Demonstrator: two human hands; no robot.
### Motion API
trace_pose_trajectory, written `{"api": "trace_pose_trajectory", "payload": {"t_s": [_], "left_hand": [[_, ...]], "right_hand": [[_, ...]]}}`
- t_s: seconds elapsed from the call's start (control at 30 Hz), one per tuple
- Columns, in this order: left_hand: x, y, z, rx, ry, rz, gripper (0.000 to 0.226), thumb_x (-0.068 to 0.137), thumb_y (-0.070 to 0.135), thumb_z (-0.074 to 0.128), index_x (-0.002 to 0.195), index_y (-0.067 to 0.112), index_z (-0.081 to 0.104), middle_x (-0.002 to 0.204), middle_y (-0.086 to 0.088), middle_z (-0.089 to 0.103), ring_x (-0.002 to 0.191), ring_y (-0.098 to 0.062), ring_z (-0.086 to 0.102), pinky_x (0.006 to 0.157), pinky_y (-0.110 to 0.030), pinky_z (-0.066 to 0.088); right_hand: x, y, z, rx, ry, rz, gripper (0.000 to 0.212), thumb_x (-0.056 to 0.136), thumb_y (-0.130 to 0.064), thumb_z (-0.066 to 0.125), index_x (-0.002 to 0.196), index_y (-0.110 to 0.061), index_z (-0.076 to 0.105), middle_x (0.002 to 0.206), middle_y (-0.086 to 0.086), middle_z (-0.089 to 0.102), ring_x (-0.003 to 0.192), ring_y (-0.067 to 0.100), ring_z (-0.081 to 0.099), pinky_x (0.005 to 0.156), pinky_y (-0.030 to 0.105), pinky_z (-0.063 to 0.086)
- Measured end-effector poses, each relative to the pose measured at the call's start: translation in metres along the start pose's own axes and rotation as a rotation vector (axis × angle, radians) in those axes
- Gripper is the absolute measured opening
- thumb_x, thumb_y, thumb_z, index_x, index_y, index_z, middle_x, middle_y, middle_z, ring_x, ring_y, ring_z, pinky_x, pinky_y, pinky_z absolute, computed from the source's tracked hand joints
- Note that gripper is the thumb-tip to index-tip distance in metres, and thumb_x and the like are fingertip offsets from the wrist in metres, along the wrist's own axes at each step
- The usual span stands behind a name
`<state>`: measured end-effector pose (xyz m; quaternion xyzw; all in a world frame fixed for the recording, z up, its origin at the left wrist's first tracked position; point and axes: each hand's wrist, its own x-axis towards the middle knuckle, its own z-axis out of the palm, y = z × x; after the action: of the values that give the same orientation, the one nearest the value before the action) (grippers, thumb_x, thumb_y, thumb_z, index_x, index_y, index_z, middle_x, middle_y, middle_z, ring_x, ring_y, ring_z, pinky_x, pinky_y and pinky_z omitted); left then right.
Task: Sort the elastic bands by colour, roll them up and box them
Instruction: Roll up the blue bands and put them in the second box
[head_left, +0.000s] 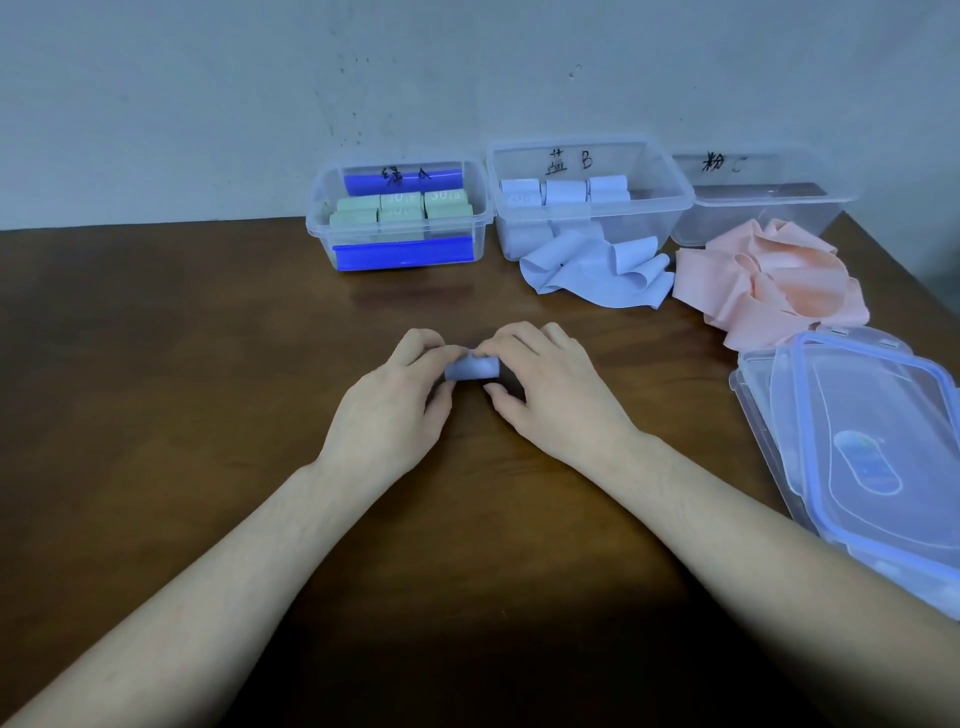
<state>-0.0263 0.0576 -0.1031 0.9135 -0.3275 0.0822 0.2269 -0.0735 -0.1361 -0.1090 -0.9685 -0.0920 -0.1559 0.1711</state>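
A small rolled light-blue band (471, 369) sits on the brown table (182, 364) between my hands. My left hand (395, 410) pinches its left end and my right hand (550, 395) pinches its right end, fingers curled over the roll. At the back stand three clear boxes: the left box (322, 218) filled with green rolls (400, 210), the middle box (670, 208) with several light-blue rolls (563, 191), and the right box (831, 208), which shows no bands inside. Loose light-blue bands (597, 273) lie in front of the middle box. A heap of pink bands (769, 280) lies in front of the right box.
Stacked clear lids with blue rims (872, 457) lie at the table's right edge. A pale wall rises behind the boxes. The left box has blue clip handles (402, 254) on its front and back.
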Motion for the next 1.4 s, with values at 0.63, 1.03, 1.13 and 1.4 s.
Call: {"api": "trace_pose_trajectory", "payload": {"t_s": [0.63, 1.03, 1.13, 1.4], "left_hand": [[0.033, 0.022, -0.013, -0.064, -0.202, -0.236, 0.054, 0.100, 0.022, 0.046, 0.150, 0.038, 0.034, 0.096, 0.007, 0.065, 0.086, -0.013, 0.060, 0.073, -0.026, 0.045], [0.040, 0.066, -0.014, -0.636, -0.138, -0.275, 0.056, 0.098, 0.015, 0.055, 0.142, 0.046, 0.042, 0.118, 0.019, 0.058, 0.107, -0.004, 0.060, 0.090, -0.024, 0.053], [0.045, 0.070, -0.012, -0.666, -0.114, -0.223, 0.065, 0.095, 0.013, 0.058, 0.146, 0.047, 0.037, 0.124, 0.017, 0.058, 0.110, -0.001, 0.060, 0.097, -0.026, 0.052], [0.074, 0.088, -0.021, -0.507, -0.161, -0.186, 0.073, 0.084, 0.023, 0.068, 0.145, 0.044, 0.036, 0.102, 0.008, 0.062, 0.084, -0.005, 0.060, 0.072, -0.014, 0.043]], "right_hand": [[0.021, 0.002, -0.018, 0.168, -0.074, 0.175, 0.021, 0.086, -0.036, 0.065, 0.104, -0.026, 0.061, 0.095, -0.012, 0.062, 0.089, 0.010, 0.048, 0.072, 0.030, 0.040], [-0.011, -0.003, -0.057, 0.437, -0.145, 0.268, 0.033, 0.088, -0.032, 0.072, 0.113, -0.027, 0.051, 0.096, -0.013, 0.061, 0.079, -0.008, 0.054, 0.064, 0.015, 0.037], [-0.019, 0.007, -0.068, 0.399, -0.121, 0.249, 0.028, 0.091, -0.032, 0.067, 0.117, -0.031, 0.055, 0.092, -0.013, 0.062, 0.078, -0.011, 0.051, 0.063, 0.013, 0.034], [-0.020, 0.040, -0.100, 0.332, 0.019, 0.208, 0.031, 0.092, -0.031, 0.065, 0.120, -0.034, 0.054, 0.097, -0.016, 0.057, 0.072, -0.002, 0.051, 0.062, 0.017, 0.038]]}}
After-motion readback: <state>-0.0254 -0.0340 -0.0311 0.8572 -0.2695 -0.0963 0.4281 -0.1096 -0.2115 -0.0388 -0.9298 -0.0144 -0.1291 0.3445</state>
